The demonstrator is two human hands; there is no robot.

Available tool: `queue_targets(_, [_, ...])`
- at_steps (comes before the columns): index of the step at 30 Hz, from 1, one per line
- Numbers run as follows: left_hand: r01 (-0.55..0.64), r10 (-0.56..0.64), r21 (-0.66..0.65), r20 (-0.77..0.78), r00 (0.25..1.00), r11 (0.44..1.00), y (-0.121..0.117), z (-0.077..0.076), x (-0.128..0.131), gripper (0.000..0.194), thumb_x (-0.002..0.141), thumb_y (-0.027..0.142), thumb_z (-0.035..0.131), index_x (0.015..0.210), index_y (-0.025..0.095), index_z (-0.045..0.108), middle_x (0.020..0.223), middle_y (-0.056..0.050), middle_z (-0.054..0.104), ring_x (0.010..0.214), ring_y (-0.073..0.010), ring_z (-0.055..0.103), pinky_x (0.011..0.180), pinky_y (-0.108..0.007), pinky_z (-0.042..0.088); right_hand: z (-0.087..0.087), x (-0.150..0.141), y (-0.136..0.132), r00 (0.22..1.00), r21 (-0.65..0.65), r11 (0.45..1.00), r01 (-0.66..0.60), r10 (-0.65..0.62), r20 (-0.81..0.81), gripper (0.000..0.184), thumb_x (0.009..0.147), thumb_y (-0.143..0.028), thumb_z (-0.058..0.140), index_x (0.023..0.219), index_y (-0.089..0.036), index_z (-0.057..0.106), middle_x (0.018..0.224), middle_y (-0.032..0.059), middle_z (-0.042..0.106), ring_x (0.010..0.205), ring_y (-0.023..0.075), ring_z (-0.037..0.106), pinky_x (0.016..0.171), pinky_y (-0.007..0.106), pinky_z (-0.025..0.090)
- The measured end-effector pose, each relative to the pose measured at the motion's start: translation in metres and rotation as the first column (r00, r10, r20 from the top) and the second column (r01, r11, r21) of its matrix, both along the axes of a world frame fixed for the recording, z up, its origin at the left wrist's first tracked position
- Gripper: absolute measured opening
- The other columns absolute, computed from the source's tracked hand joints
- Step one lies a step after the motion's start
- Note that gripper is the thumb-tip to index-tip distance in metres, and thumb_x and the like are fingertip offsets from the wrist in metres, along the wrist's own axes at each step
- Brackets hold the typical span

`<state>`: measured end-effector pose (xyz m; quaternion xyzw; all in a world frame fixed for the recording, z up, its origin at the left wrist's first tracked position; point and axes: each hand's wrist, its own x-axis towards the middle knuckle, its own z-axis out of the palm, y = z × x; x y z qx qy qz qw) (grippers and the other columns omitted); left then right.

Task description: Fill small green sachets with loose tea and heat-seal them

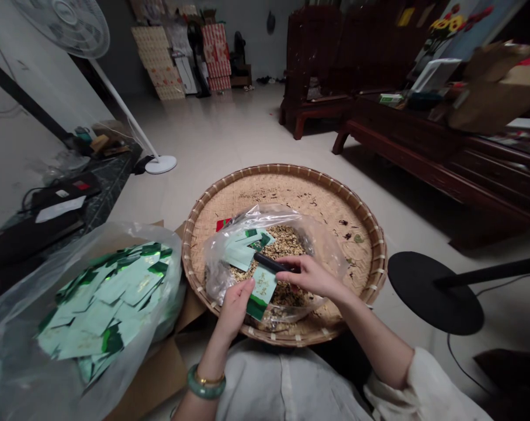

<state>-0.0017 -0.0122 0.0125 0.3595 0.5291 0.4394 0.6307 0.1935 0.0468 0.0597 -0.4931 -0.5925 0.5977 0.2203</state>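
My left hand (235, 305) pinches the edge of a pale green packet (265, 284) with a dark green end and gold print. My right hand (309, 275) is closed around a slim black rod-like tool (268, 262), whose tip points left across the packet's upper edge. What kind of tool it is I cannot tell. Both hands are over a clear plastic bag (271, 216) that holds loose, tan and dark dried bits (286, 241). Several more green packets (239, 256) rest on the bag's left side. Beneath it is a round woven bamboo tray (376, 263) with scattered crumbs.
At left, a large plastic bag (10, 351) full of green packets (115, 298) stands by cardboard flaps (155, 374). A white fan (160, 164) is behind it. A black round stand base (435, 292) sits at right, near a dark wooden table (422, 158).
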Motion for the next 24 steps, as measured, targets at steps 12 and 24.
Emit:
queue_targets(12, [0.001, 0.003, 0.054, -0.077, 0.997, 0.999, 0.001, -0.002, -0.002, 0.052, 0.077, 0.059, 0.057, 0.085, 0.009, 0.069, 0.064, -0.005, 0.069, 0.055, -0.0172, 0.059, 0.050, -0.026, 0.045, -0.007, 0.010, 0.003, 0.995, 0.063, 0.994, -0.086, 0.082, 0.065, 0.053, 0.070, -0.044, 0.070, 0.117, -0.018, 0.065, 0.091, 0.0051, 0.070, 0.055, 0.0113, 0.053, 0.049, 0.023, 0.041])
queue_targets(24, [0.020, 0.004, 0.137, -0.172, 0.985, 0.990, 0.003, -0.003, -0.006, 0.046, 0.080, 0.055, 0.054, 0.077, 0.010, 0.067, 0.068, -0.004, 0.066, 0.061, -0.0161, 0.055, 0.059, -0.026, 0.044, -0.003, 0.006, 0.006, 0.997, -0.003, 0.999, -0.045, 0.045, 0.061, 0.058, 0.071, -0.042, 0.070, 0.121, -0.015, 0.062, 0.086, 0.0058, 0.069, 0.048, 0.0079, 0.048, 0.045, 0.022, 0.039])
